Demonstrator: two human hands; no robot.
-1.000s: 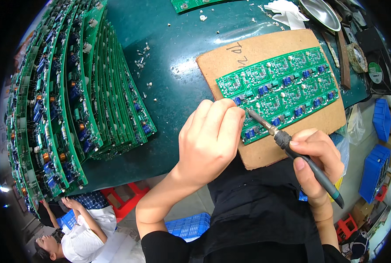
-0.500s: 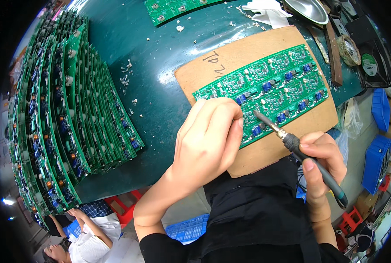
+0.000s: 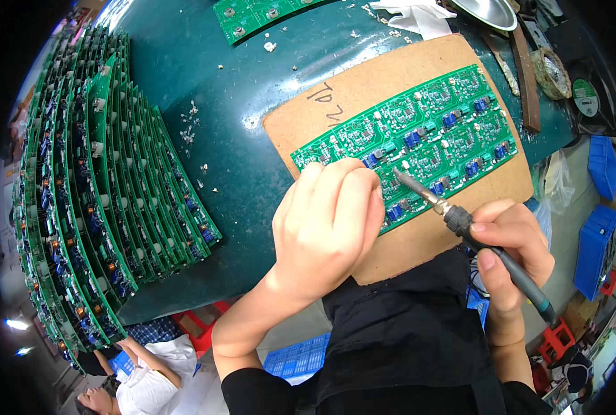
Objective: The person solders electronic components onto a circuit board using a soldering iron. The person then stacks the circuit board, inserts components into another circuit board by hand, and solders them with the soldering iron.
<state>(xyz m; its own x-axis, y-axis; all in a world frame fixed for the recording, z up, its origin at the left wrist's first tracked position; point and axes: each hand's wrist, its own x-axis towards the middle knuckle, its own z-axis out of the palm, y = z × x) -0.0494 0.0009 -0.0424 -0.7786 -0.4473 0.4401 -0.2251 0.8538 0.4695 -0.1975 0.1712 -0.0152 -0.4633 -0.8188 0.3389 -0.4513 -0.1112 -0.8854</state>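
Note:
A green circuit board panel, crowded with small parts and blue components, lies on a brown board. My right hand grips a soldering iron by its dark handle. The iron's tip meets or hovers just over the panel near its lower left part; exact contact is too small to make out. My left hand is closed at the panel's left end, thumb and fingers pressed together beside the tip. What these fingers pinch, if anything, is hidden behind the hand.
Rows of upright green circuit boards stand on the left of the dark green table. Another board lies at the far edge. A metal dish, white tissue, wooden strip and fan are at the far right. Another person sits lower left.
The view has shifted slightly, so the table and boards sit a little further left. Both hands keep about the same pose, the iron's tip still by the left fingers.

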